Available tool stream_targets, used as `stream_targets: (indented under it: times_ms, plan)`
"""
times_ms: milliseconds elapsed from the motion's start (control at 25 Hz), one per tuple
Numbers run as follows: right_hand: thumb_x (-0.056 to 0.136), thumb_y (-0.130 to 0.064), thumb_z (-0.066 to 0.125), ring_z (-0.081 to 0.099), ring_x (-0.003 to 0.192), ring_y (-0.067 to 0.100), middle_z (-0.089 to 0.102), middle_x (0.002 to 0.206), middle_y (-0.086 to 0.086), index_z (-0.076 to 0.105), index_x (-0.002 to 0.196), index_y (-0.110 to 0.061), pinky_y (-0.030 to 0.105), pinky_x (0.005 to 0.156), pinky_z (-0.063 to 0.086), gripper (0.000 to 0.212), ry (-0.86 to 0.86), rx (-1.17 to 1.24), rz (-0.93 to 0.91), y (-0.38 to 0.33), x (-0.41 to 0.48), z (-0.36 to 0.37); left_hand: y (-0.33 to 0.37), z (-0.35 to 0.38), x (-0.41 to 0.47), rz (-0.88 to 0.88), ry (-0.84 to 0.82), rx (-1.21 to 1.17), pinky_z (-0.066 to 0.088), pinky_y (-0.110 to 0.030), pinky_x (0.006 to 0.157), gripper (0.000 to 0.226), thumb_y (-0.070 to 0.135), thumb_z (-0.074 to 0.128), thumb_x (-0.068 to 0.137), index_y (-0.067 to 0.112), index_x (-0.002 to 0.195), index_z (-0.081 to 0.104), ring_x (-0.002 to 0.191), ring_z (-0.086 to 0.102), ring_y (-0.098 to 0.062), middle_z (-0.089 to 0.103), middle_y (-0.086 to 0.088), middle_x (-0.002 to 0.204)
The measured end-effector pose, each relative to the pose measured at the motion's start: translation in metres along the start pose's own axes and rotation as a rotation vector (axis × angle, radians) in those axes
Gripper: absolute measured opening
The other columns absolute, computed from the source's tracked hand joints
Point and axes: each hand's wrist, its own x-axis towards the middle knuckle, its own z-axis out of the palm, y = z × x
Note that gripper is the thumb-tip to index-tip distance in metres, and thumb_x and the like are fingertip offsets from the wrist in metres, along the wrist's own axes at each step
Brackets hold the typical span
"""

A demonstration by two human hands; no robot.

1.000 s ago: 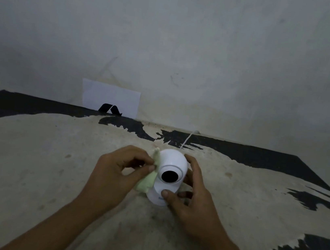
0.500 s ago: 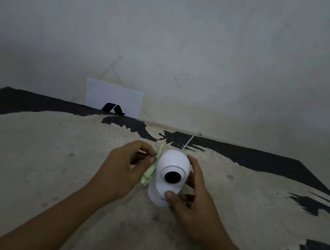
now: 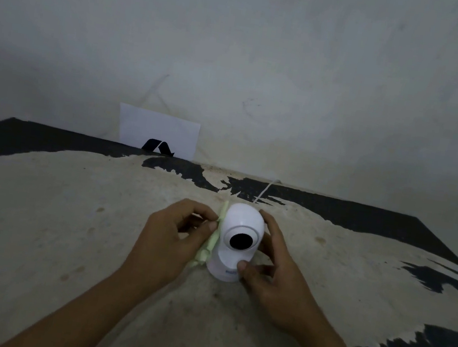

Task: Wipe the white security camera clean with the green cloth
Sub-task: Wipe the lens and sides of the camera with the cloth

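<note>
The white security camera (image 3: 238,233) stands upright on the worn table, its dark round lens facing me. My right hand (image 3: 272,273) grips it from the right, thumb on the front of the base, fingers behind the head. My left hand (image 3: 171,238) pinches the pale green cloth (image 3: 210,244) and presses it flat against the camera's left side. The cloth runs as a narrow strip from the top of the head down to the base.
A thin white cable (image 3: 265,191) leads from behind the camera to the wall. A white card with a black mark (image 3: 158,132) leans on the wall at the back. The table's beige surface (image 3: 38,220) has black patches at the back and right.
The cloth has slid up along the camera's left side with my left hand, from a bunched wad by the base to a strip reaching the head's top. My right hand keeps its hold.
</note>
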Motion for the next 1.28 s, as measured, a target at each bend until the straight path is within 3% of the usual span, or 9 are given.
stream_targets:
  times_ms: [160,320,480,600,680,800,1040,1280]
  plan:
    - [0.089,-0.02,0.066,0.035,0.112,-0.03,0.037,0.131,-0.036,0.014,0.142,-0.049,0.0,0.077,0.044,0.079,0.018,0.04,-0.012,0.0,-0.001,0.001,-0.001,0.002,-0.019,0.123,-0.024,0.107,0.052,-0.018,0.066,0.012,0.007,0.074,0.073,0.018,0.079,0.07,0.073,0.063,-0.01,0.068,0.007,0.077]
    - [0.089,-0.016,0.066,0.035,0.113,-0.029,0.038,0.134,-0.032,0.016,0.142,-0.047,0.003,0.079,0.045,0.079,0.02,0.032,-0.036,0.001,-0.002,0.0,0.004,0.014,-0.029,0.031,0.039,0.157,0.048,-0.011,0.058,0.018,0.01,0.079,0.067,0.022,0.065,0.066,0.065,0.061,-0.004,0.066,0.01,0.065]
    - [0.092,-0.014,0.062,0.044,0.131,0.005,0.046,0.144,-0.011,0.028,0.145,-0.039,0.03,0.095,0.051,0.067,-0.016,0.211,-0.068,0.007,-0.002,-0.007,0.012,0.029,-0.034,-0.101,0.115,0.119,0.042,-0.008,0.051,0.035,0.016,0.081,0.065,0.019,0.056,0.048,0.056,0.055,-0.003,0.062,-0.002,0.057]
    - [0.094,-0.042,0.052,0.05,0.128,0.014,0.052,0.14,-0.006,0.037,0.137,-0.046,0.047,0.103,0.045,0.046,0.023,0.299,-0.029,0.008,0.001,-0.006,0.016,0.04,-0.033,-0.061,0.116,0.16,0.04,-0.01,0.051,0.042,0.014,0.08,0.066,0.019,0.053,0.041,0.051,0.048,-0.006,0.054,-0.003,0.051]
    - [0.092,-0.051,0.046,0.052,0.124,0.012,0.054,0.137,-0.006,0.038,0.133,-0.05,0.048,0.101,0.046,0.042,0.055,0.244,-0.026,0.007,0.002,-0.006,0.017,0.045,-0.033,-0.029,0.114,0.189,0.038,-0.012,0.052,0.048,0.014,0.08,0.066,0.023,0.051,0.035,0.05,0.045,-0.007,0.046,0.0,0.048]
    - [0.094,-0.046,0.043,0.054,0.121,0.006,0.056,0.135,-0.008,0.038,0.134,-0.046,0.045,0.1,0.048,0.041,0.068,0.205,-0.038,0.005,0.002,-0.006,0.017,0.043,-0.036,-0.026,0.128,0.193,0.039,-0.01,0.051,0.049,0.014,0.08,0.066,0.022,0.052,0.034,0.049,0.044,-0.004,0.04,0.005,0.046]
    - [0.098,-0.038,0.042,0.053,0.121,0.004,0.056,0.135,-0.009,0.036,0.137,-0.04,0.042,0.099,0.049,0.039,0.065,0.191,-0.049,0.004,0.003,-0.005,0.01,0.016,-0.034,-0.105,0.166,0.181,0.039,-0.009,0.048,0.04,0.016,0.083,0.064,0.012,0.053,0.045,0.05,0.047,-0.006,0.056,-0.008,0.051]
    - [0.097,-0.04,0.041,0.052,0.123,0.008,0.054,0.137,-0.007,0.036,0.137,-0.041,0.044,0.101,0.048,0.04,0.068,0.188,-0.049,0.005,0.002,-0.005,0.019,0.039,-0.028,-0.087,0.138,0.164,0.04,-0.008,0.052,0.039,0.019,0.084,0.061,0.011,0.057,0.046,0.052,0.048,-0.003,0.047,0.004,0.048]
